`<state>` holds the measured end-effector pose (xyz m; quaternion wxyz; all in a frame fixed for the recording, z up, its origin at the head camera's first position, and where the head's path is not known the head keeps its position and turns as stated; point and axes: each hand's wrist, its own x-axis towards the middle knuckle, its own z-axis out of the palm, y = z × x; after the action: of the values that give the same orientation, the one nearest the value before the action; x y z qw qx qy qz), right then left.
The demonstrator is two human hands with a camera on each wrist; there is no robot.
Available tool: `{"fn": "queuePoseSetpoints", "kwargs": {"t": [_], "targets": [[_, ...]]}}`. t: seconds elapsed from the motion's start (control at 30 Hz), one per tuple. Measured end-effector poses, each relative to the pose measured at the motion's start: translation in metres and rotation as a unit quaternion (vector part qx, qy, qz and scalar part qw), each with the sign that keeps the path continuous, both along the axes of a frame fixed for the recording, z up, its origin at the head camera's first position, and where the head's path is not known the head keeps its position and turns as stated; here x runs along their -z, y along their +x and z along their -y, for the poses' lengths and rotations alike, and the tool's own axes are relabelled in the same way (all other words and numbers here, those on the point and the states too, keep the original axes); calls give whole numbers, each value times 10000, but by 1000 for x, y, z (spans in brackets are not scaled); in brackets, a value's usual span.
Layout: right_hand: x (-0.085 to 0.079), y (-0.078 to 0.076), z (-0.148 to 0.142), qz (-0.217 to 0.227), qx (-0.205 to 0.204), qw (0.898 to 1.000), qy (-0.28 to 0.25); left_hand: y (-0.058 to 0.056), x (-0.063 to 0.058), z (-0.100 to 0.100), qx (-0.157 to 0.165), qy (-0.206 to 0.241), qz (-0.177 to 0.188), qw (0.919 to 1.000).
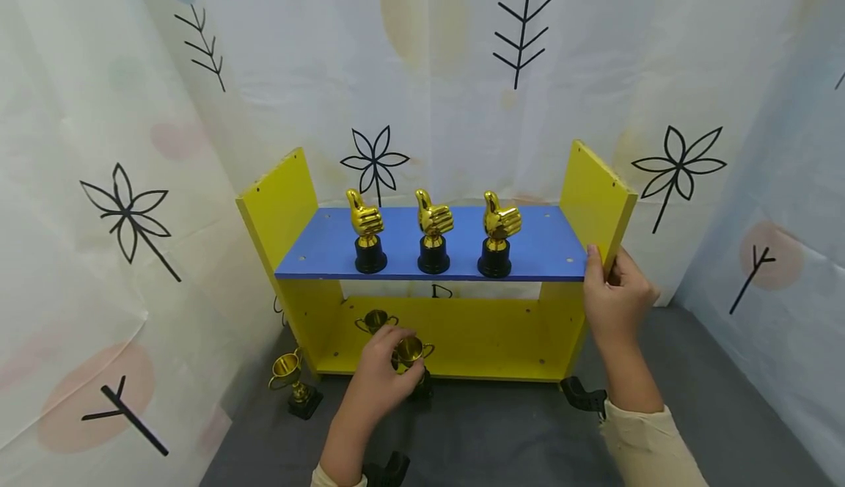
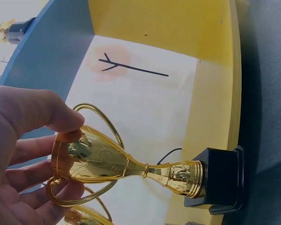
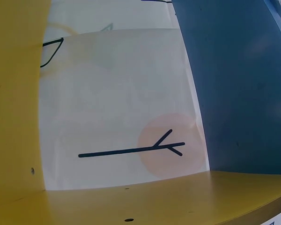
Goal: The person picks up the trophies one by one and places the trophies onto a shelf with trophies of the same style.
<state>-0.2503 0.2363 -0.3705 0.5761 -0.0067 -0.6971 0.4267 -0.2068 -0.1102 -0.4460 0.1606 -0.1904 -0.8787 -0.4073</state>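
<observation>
In the head view my left hand (image 1: 378,378) pinches the rim of a gold trophy cup (image 1: 411,351) between thumb and fingers, before the lower yellow shelf. The left wrist view shows this cup (image 2: 103,157) with its black base (image 2: 220,178) by the shelf's front edge; contact there is unclear. A second trophy cup (image 1: 376,318) stands on the lower shelf, partly behind the hand. My right hand (image 1: 620,298) grips the front edge of the right yellow side panel (image 1: 597,197), thumb inside. No right hand shows in the right wrist view.
Three gold thumbs-up trophies with black bases, left (image 1: 367,232), middle (image 1: 433,232) and right (image 1: 497,234), stand on the blue upper shelf (image 1: 317,252). Another trophy cup (image 1: 300,392) stands on the grey surface (image 1: 502,436) left of the rack. A patterned curtain (image 1: 449,105) hangs behind.
</observation>
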Motion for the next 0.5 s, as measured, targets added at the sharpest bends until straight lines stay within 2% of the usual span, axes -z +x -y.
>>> {"fn": "queuePoseSetpoints", "kwargs": {"t": [0.2, 0.5], "targets": [[1, 0, 0, 6, -29, 10000, -7, -3, 2, -1, 20, -54, -65, 10000], [1, -1, -1, -10, -4, 10000, 42, -6, 4, -3, 51, -1, 49, 10000]]}}
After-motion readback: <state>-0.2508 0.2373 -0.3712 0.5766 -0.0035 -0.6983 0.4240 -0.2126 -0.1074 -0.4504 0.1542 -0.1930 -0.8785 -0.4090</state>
